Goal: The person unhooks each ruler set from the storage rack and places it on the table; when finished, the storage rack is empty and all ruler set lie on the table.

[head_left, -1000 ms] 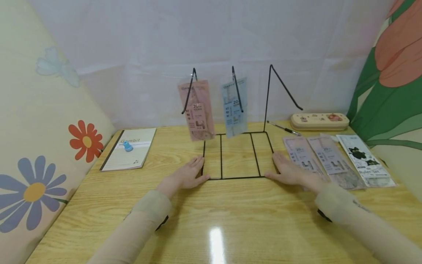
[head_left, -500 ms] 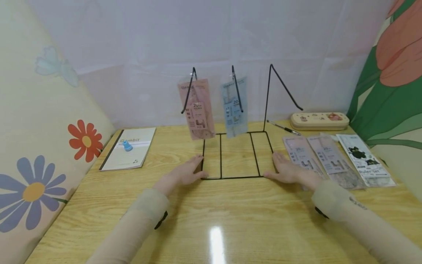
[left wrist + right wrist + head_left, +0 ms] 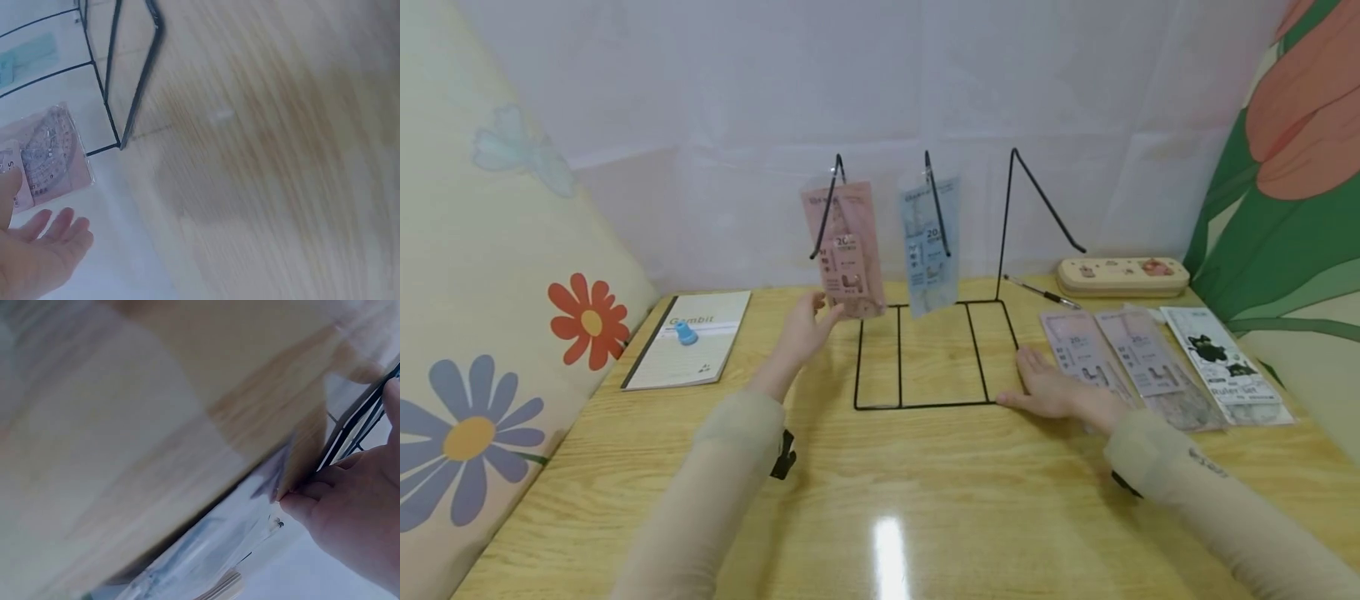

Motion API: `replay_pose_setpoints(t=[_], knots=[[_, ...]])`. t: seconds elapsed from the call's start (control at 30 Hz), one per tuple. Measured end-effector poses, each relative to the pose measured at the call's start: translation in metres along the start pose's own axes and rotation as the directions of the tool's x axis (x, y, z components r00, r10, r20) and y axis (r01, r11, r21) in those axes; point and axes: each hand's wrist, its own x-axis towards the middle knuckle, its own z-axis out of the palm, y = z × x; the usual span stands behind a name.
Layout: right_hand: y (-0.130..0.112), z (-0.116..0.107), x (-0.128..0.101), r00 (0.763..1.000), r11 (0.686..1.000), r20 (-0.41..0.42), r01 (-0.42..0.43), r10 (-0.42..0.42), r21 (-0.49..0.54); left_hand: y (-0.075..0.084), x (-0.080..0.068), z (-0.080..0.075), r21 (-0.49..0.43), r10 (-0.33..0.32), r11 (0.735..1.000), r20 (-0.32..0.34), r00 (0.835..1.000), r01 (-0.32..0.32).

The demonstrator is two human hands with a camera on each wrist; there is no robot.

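Left hand [image 3: 801, 333] has risen from the rack [image 3: 900, 407] to its pink packet [image 3: 852, 267], loosely spread, gripping nothing; right hand [image 3: 1048, 387], uncurled, touches the rack's side. A hard tug could tip the rack.

The slender wire rack [image 3: 900, 367] is plain black, the left hanging rectangular plastic packet [image 3: 853, 268] pink, the right hanging rectangular plastic packet [image 3: 925, 260] pale blue. The oblong cream pencil case [image 3: 1123, 282] bears pinkish figures; yellow-brown grain streaks the wooden tabletop [image 3: 835, 500].
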Motion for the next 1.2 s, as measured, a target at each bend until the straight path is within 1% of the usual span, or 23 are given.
replay_pose_setpoints(t=[0.1, 0.13, 0.2, 0.3, 0.4, 0.47, 0.6, 0.83, 0.9, 0.97, 1.07, 1.2], knots=[[0.0, 0.001, 0.0, 1.0, 1.0, -0.003, 0.003, -0.003, 0.002, 0.004, 0.005, 0.002, -0.127, -0.022, 0.992, -0.086, 0.996, 0.011], [0.0, 0.001, 0.0, 1.0, 1.0, -0.004, 0.003, -0.003, 0.004, 0.005, 0.006, 0.003, -0.158, -0.038, 0.987, -0.104, 0.994, 0.021], [0.0, 0.001, 0.001, 1.0, 1.0, -0.007, 0.011, -0.01, 0.009, 0.006, 0.007, 0.004, -0.184, -0.055, 0.983, -0.129, 0.99, 0.031], [0.0, 0.002, 0.001, 1.0, 1.0, -0.006, 0.014, -0.014, 0.011, 0.007, 0.01, 0.007, -0.178, -0.054, 0.984, -0.155, 0.986, 0.026], [-0.001, 0.002, 0.002, 1.0, 1.0, -0.002, 0.007, -0.007, 0.011, 0.008, 0.011, 0.01, -0.174, -0.039, 0.985, -0.182, 0.982, 0.007], [-0.002, 0.001, 0.002, 1.0, 1.0, 0.0, 0.004, -0.004, 0.01, 0.01, 0.011, 0.012, -0.167, -0.027, 0.986, -0.206, 0.978, -0.008], [-0.003, 0.001, 0.003, 1.0, 1.0, 0.005, 0.003, -0.003, 0.012, 0.009, 0.009, 0.013, -0.185, -0.022, 0.982, -0.244, 0.97, -0.025], [-0.004, -0.002, 0.001, 1.0, 1.0, 0.002, 0.001, -0.001, 0.016, 0.001, 0.004, 0.01, -0.196, -0.049, 0.98, -0.332, 0.942, -0.018], [-0.004, -0.003, 0.001, 1.0, 1.0, 0.0, 0.001, -0.001, 0.017, 0.0, 0.004, 0.01, -0.199, -0.053, 0.98, -0.336, 0.94, -0.015], [-0.003, -0.003, 0.0, 1.0, 1.0, -0.002, -0.002, 0.002, 0.015, 0.0, 0.004, 0.01, -0.202, -0.059, 0.979, -0.324, 0.944, -0.008], [-0.002, -0.002, 0.0, 1.0, 1.0, -0.002, -0.003, 0.003, 0.013, 0.0, 0.003, 0.009, -0.228, -0.064, 0.974, -0.276, 0.959, -0.001], [-0.002, 0.0, 0.001, 1.0, 1.0, 0.003, -0.005, 0.005, 0.019, 0.0, -0.001, 0.01, -0.302, -0.058, 0.953, -0.207, 0.977, -0.008]])
